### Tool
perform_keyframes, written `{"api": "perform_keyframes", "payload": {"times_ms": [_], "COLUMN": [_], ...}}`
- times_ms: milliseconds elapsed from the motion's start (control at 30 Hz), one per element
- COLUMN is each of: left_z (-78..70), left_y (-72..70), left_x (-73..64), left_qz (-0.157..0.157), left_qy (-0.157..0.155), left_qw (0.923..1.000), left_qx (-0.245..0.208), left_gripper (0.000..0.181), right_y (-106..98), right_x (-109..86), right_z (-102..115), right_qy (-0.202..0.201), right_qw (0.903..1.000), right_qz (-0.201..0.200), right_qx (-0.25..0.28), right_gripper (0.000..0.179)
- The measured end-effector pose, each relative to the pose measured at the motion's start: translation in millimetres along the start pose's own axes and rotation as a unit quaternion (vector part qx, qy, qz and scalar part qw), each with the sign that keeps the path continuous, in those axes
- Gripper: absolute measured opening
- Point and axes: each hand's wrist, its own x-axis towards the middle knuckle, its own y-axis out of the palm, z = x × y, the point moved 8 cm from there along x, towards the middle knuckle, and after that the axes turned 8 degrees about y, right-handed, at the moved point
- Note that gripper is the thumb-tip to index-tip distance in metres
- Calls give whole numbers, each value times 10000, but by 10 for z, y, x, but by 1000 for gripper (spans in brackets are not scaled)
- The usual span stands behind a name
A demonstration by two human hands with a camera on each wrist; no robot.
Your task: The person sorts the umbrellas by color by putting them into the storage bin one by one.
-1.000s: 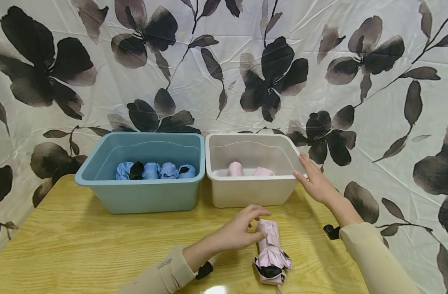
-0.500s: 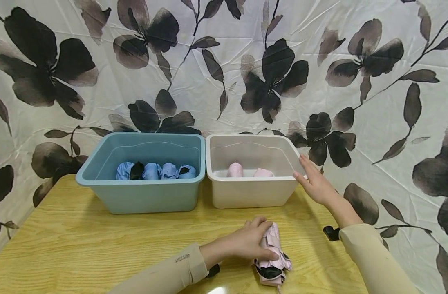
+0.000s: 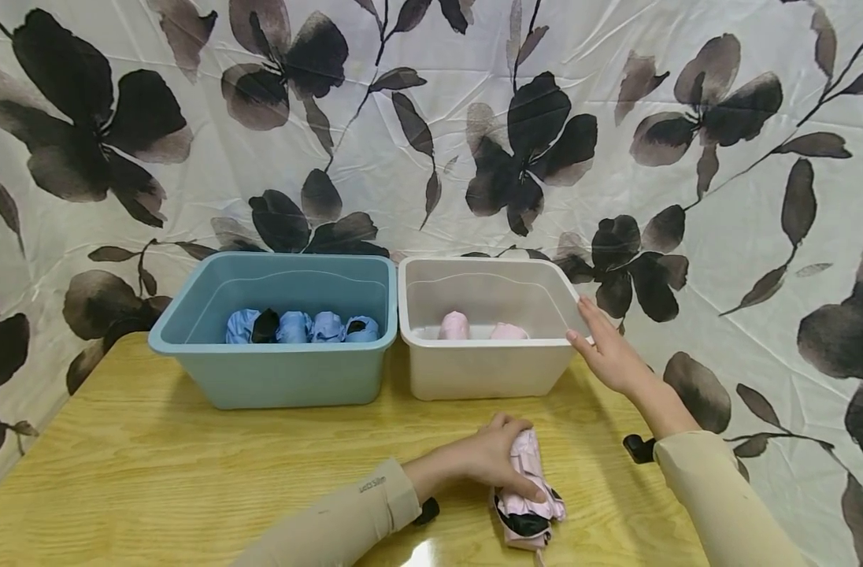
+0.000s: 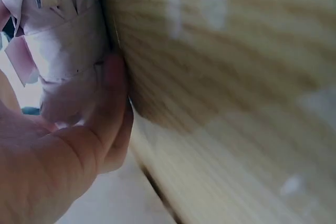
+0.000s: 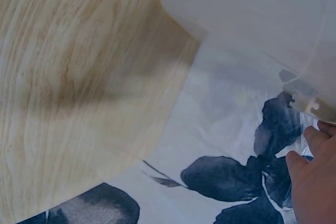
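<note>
A folded pink umbrella (image 3: 527,492) with a black patch near its lower end lies on the wooden table. My left hand (image 3: 491,457) grips it from the left, thumb on the near side and fingers over the far end. In the left wrist view, fingers curl along the pink fabric (image 4: 68,51) close against the tabletop. My right hand (image 3: 612,358) rests with straight fingers on the right rim of the white bin (image 3: 484,370). Two pink rolled bundles, one of them a pink roll (image 3: 454,325), lie inside that bin.
A blue-green bin (image 3: 283,382) holding several blue rolled bundles (image 3: 293,327) stands left of the white bin, rims nearly touching. A floral cloth (image 3: 417,157) hangs behind the wooden table (image 3: 155,472).
My left hand has moved right and down from beside the pink umbrella and taken hold of it. My right hand has stayed at the white bin's rim.
</note>
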Motion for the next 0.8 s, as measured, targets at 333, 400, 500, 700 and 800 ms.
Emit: {"api": "perform_keyframes", "payload": {"times_ms": [333,400,500,700,800], "left_z": [-13,-29,-61,-130,-163], "left_y": [55,72,89,76,72], "left_x": [14,18,20,-25,-57], "left_qz": [-546,-574,-591,-680,-772], "left_qy": [-46,27,195,430,531], "left_qw": [9967,9970,9970,9943,9917], "left_qx": [-602,-518,-457,-706,-877], "left_gripper": [108,108,108,105,103], "right_y": [9,12,13,4,4], "right_x": [-1,-4,-11,-17,-16], "right_z": [-35,-45,-46,-34,-27], "right_qy": [114,166,214,230,216], "right_qw": [9999,9997,9995,9995,9996], "right_qz": [98,117,135,143,142], "right_qx": [-80,-126,-164,-158,-138], "right_gripper": [73,73,73,73,73]}}
